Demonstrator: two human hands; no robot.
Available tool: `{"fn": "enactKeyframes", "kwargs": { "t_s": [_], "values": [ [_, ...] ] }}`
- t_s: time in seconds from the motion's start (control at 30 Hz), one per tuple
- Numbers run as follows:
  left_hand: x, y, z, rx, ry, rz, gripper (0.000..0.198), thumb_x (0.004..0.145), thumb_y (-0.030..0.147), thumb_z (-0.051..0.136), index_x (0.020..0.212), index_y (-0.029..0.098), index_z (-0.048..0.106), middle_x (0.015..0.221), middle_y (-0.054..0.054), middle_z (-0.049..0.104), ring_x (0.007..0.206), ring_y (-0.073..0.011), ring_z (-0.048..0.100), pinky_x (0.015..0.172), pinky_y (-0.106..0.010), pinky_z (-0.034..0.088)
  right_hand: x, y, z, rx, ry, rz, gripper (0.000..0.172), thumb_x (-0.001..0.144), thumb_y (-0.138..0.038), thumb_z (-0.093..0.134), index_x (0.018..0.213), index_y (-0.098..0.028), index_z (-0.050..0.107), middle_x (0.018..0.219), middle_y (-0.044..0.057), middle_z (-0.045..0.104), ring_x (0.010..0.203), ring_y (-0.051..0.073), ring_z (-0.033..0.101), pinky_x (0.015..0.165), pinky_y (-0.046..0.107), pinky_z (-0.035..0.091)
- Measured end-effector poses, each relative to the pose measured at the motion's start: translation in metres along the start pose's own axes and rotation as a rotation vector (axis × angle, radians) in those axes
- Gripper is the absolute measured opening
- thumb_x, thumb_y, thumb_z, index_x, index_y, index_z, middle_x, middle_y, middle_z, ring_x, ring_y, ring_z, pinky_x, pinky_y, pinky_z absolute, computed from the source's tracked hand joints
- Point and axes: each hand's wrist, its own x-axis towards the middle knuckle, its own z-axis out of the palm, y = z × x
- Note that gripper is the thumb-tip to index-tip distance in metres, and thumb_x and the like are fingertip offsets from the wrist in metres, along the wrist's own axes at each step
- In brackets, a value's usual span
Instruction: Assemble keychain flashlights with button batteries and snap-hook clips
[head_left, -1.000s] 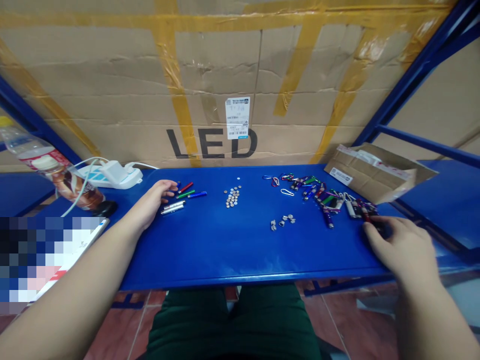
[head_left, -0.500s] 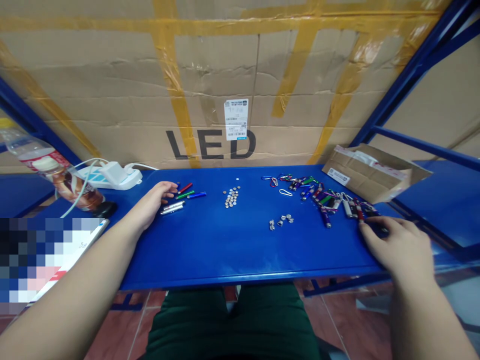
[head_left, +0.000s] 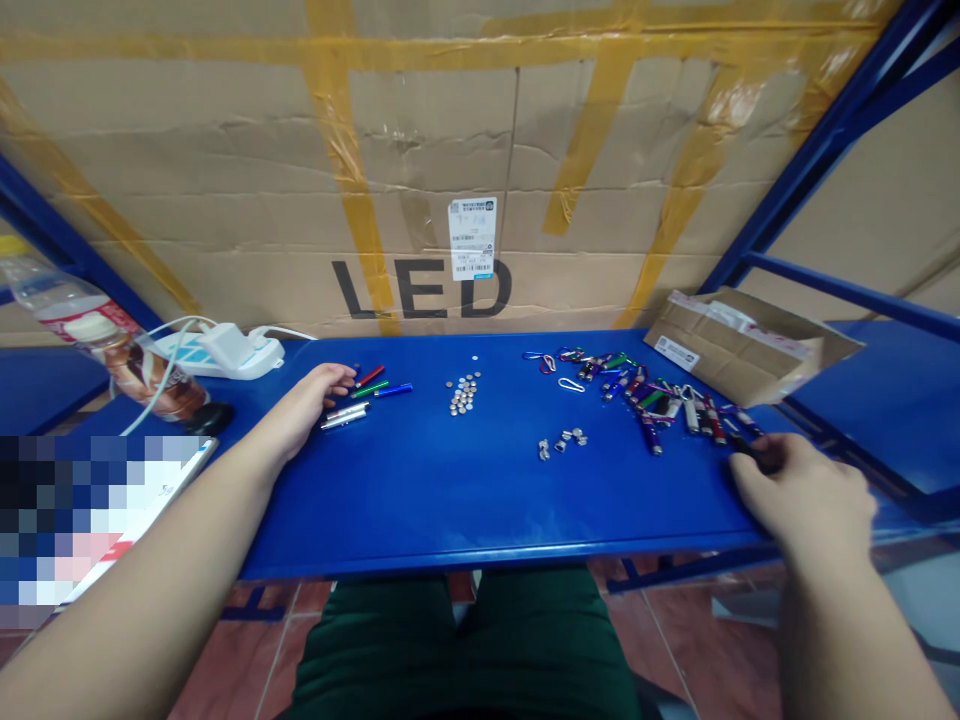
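My left hand (head_left: 311,400) rests at the left of the blue table, fingers apart and loosely bent, holding nothing I can see. Beside its fingertips lie a red tube (head_left: 370,377), a green tube (head_left: 370,389), a blue tube (head_left: 394,390) and silver tubes (head_left: 346,415). At the right, my right hand (head_left: 806,490) is closed with thumb and fingers around a black keychain flashlight (head_left: 744,447), partly hidden by the hand. Next to it spreads a pile of colourful keychain flashlights (head_left: 651,400) with carabiner clips.
Button cells (head_left: 463,395) lie mid-table, with small silver metal pieces (head_left: 564,442) nearer the front. A loose carabiner (head_left: 571,384) is by the pile. An open cardboard box (head_left: 735,345) stands back right; a power strip (head_left: 240,355) and a bottle (head_left: 142,370) are at left.
My right hand has shifted slightly right, away from the pile's red flashlight, with the black one in its fingers. My left hand stays where it was.
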Motion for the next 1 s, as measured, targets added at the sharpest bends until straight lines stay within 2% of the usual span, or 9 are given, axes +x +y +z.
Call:
{"fn": "enactKeyframes", "kwargs": {
  "t_s": [0.13, 0.27, 0.4, 0.47, 0.53, 0.67, 0.87, 1.0],
  "values": [
    [-0.001, 0.001, 0.0, 0.013, 0.01, -0.007, 0.036, 0.075, 0.046, 0.056, 0.096, 0.02, 0.069, 0.099, -0.007, 0.069, 0.095, -0.0257, 0.059, 0.075, -0.034, 0.041, -0.001, -0.003, -0.004, -0.026, -0.031, 0.004, 0.029, 0.082, -0.05, 0.053, 0.092, -0.025, 0.066, 0.087, 0.014, 0.072, 0.087, 0.037, 0.062, 0.069, 0.043, 0.043],
    [0.0, 0.0, 0.001, 0.018, 0.016, 0.004, 0.037, 0.074, 0.048, 0.057, 0.096, 0.02, 0.068, 0.099, -0.007, 0.07, 0.094, -0.0261, 0.06, 0.074, -0.034, 0.041, 0.002, 0.004, 0.006, 0.032, 0.021, -0.043, 0.034, 0.083, -0.05, 0.052, 0.095, -0.025, 0.072, 0.084, 0.013, 0.073, 0.08, 0.033, 0.063, 0.066, 0.041, 0.044],
    [0.001, -0.002, 0.001, 0.018, 0.018, 0.016, 0.039, 0.074, 0.05, 0.058, 0.095, 0.02, 0.068, 0.098, -0.007, 0.07, 0.093, -0.0263, 0.06, 0.072, -0.033, 0.042, 0.003, 0.012, 0.018, 0.103, 0.196, -0.25, 0.051, 0.086, -0.054, 0.048, 0.111, -0.019, 0.077, 0.093, 0.014, 0.074, 0.091, 0.033, 0.068, 0.081, 0.044, 0.051],
    [0.002, -0.004, 0.0, 0.021, 0.016, 0.016, 0.039, 0.074, 0.05, 0.058, 0.096, 0.02, 0.068, 0.098, -0.007, 0.071, 0.094, -0.0264, 0.061, 0.072, -0.033, 0.042, 0.003, 0.013, 0.021, 0.118, 0.294, -0.369, 0.058, 0.091, -0.056, 0.044, 0.122, -0.018, 0.075, 0.102, 0.016, 0.073, 0.104, 0.034, 0.068, 0.093, 0.048, 0.05],
    [0.002, -0.005, 0.0, 0.029, 0.012, 0.02, 0.039, 0.074, 0.05, 0.057, 0.097, 0.02, 0.068, 0.099, -0.007, 0.071, 0.095, -0.0267, 0.061, 0.073, -0.034, 0.042, 0.002, 0.011, 0.022, 0.119, 0.32, -0.485, 0.059, 0.097, -0.056, 0.038, 0.129, -0.019, 0.072, 0.113, 0.017, 0.071, 0.115, 0.034, 0.065, 0.099, 0.05, 0.047],
    [0.003, -0.006, -0.001, 0.049, 0.007, 0.023, 0.04, 0.075, 0.05, 0.056, 0.098, 0.02, 0.069, 0.1, -0.007, 0.071, 0.097, -0.027, 0.061, 0.074, -0.034, 0.042, 0.001, 0.009, 0.019, 0.114, 0.271, -0.652, 0.056, 0.101, -0.054, 0.033, 0.119, -0.023, 0.076, 0.128, 0.016, 0.066, 0.114, 0.033, 0.065, 0.102, 0.051, 0.044],
    [0.003, -0.005, -0.001, 0.06, 0.009, 0.03, 0.041, 0.075, 0.05, 0.055, 0.098, 0.02, 0.069, 0.1, -0.008, 0.071, 0.096, -0.0273, 0.062, 0.073, -0.034, 0.043, -0.002, 0.007, 0.01, 0.177, 0.187, -0.661, 0.041, 0.098, -0.05, 0.042, 0.105, -0.023, 0.072, 0.124, 0.016, 0.07, 0.123, 0.034, 0.062, 0.106, 0.051, 0.04],
    [0.003, -0.005, -0.001, 0.068, 0.012, 0.036, 0.04, 0.076, 0.05, 0.056, 0.099, 0.02, 0.07, 0.1, -0.008, 0.072, 0.097, -0.0277, 0.062, 0.073, -0.034, 0.044, -0.001, 0.006, 0.006, 0.225, 0.12, -0.702, 0.03, 0.093, -0.045, 0.047, 0.1, -0.023, 0.067, 0.121, 0.015, 0.073, 0.121, 0.034, 0.064, 0.107, 0.052, 0.041]
  ]
}}
